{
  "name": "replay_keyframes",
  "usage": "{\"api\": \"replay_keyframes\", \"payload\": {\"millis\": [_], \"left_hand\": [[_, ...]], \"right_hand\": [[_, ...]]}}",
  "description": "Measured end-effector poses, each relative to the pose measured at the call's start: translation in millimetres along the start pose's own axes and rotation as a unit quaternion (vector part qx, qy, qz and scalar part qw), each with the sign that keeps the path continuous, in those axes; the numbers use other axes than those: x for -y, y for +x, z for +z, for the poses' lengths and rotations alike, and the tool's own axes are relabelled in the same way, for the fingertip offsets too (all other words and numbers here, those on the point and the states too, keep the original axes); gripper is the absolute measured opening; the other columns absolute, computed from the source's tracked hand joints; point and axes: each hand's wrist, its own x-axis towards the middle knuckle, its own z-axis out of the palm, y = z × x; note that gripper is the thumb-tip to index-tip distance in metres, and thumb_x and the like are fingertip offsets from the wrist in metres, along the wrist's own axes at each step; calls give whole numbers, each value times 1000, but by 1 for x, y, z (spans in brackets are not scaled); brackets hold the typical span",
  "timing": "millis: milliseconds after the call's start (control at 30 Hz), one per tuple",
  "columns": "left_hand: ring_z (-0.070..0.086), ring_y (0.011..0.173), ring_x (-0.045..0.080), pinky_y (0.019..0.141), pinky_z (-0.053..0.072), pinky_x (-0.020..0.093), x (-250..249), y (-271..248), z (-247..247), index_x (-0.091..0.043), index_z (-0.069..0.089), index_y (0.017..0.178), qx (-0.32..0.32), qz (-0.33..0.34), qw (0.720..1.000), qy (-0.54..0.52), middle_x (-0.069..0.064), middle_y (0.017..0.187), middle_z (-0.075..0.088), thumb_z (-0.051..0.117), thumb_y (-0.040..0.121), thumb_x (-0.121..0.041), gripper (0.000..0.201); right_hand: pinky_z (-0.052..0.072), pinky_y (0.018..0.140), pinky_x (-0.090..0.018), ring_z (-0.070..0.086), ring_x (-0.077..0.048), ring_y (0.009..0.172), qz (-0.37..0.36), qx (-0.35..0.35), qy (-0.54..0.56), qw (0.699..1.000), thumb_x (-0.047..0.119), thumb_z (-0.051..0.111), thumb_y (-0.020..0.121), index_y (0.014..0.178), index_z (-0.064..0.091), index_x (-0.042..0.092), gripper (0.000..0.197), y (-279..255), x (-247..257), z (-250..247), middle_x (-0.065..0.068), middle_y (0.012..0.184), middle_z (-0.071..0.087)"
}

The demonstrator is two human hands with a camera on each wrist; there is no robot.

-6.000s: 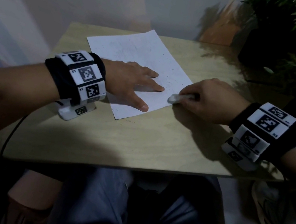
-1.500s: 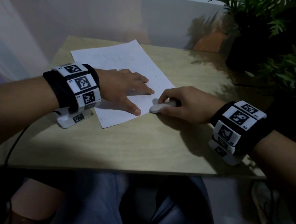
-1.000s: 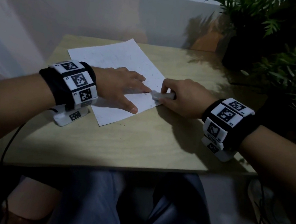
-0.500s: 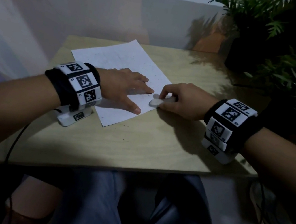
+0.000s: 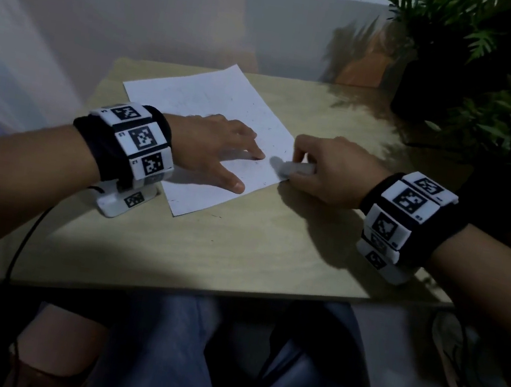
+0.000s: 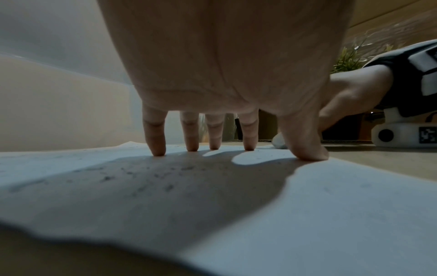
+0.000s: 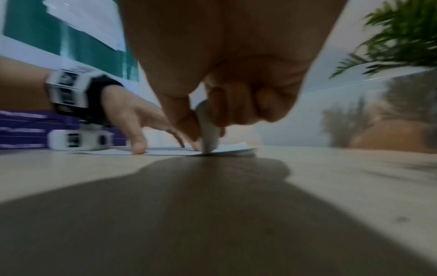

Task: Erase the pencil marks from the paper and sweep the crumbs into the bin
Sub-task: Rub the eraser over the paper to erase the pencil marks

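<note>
The step in hand looks like rubbing out marks near the right edge of the paper point(image 5: 207, 110), which lies askew on the surface point(image 5: 239, 250). The right hand point(image 5: 330, 171) has its grip closed round the eraser point(image 5: 287, 169), thumb on one side and curled fingers on the other, with the rounded tip down on the sheet just inside that edge. The left hand point(image 5: 211, 147) lies with fingers spread and straight, tips pressing the paper, holding nothing. To do this well, I would keep those tips close beside the eraser so the sheet cannot buckle, and stroke toward the free edge, away from the pinning fingers, since a stroke back toward them would likely crease the paper there. Light, short strokes should also keep the crumbs point(image 5: 258, 121) on the sheet, where they will be easier to gather later; no bin shows in any view, so the sweep is yet to come. The head view gives the whole layout and the dark specks scattered over the far half. The left wrist view alone shows each fingertip point(image 6: 157, 149) actually touching, plus grey smudges under the palm. The right wrist view, blurred, alone shows the eraser tip meeting the paper and the sheet's corner point(image 7: 243, 145) lifted slightly.
</note>
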Motion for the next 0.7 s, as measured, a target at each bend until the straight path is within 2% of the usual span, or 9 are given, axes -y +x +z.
{"api": "replay_keyframes", "payload": {"millis": [67,100,200,267,367,433,533,600,700], "left_hand": [[20,149,22,120,25,52,0,0,0,-52,30,151,-1,0,1000,1,-13,165,16,60,82,-74,78],[21,149,22,119,25,52,0,0,0,-52,31,151,-1,1,1000,1,-13,165,16,60,82,-74,78],[21,149,22,119,25,52,-1,0,1,-53,31,150,-2,1,1000,-1,-14,165,16,60,82,-73,77],[20,149,22,119,25,52,0,-1,0,-52,31,151,-3,1,1000,-3,-14,165,16,61,82,-73,77],[19,150,22,119,25,54,-2,0,-1,-50,30,152,-3,4,1000,5,-11,166,15,58,83,-74,79],[20,150,23,119,26,54,-2,-1,-1,-49,29,153,-1,5,1000,14,-10,166,15,54,81,-78,82],[20,149,24,119,25,53,-4,0,0,-48,29,153,1,5,1000,17,-9,167,15,55,82,-76,81],[20,149,24,119,25,53,-3,0,0,-48,29,153,1,7,1000,18,-9,167,15,57,83,-74,80],[21,149,25,119,27,52,-4,-1,-1,-47,29,153,-1,12,1000,20,-8,166,16,59,84,-72,80]], "right_hand": [[37,66,-31,53,-17,74,-29,68,54,996,67,57,83,90,57,28,39,-5,8,-3,10,76,57],[37,67,-30,53,-17,76,-22,76,57,995,66,60,84,90,57,30,36,-5,7,-3,11,77,56],[45,71,-35,57,-24,83,41,6,-20,999,70,53,87,91,57,29,41,4,-7,-1,4,88,62],[47,70,-37,57,-27,82,39,-26,-43,998,69,47,89,91,55,28,42,5,-8,1,0,89,64],[45,69,-33,57,-22,79,-47,42,24,998,65,53,89,96,59,30,37,-3,3,-1,5,83,62],[43,70,-31,57,-18,80,-51,90,46,994,67,55,85,98,61,32,38,-5,7,-4,8,83,60],[40,70,-33,57,-24,85,12,19,-13,1000,70,54,85,93,59,32,39,7,-4,0,3,92,63],[42,69,-35,56,-25,83,10,-18,-40,999,69,52,88,90,59,29,41,9,-3,2,2,89,63],[46,71,-33,56,-19,79,-51,36,3,998,67,55,88,93,63,28,40,5,8,2,9,79,60]]}}
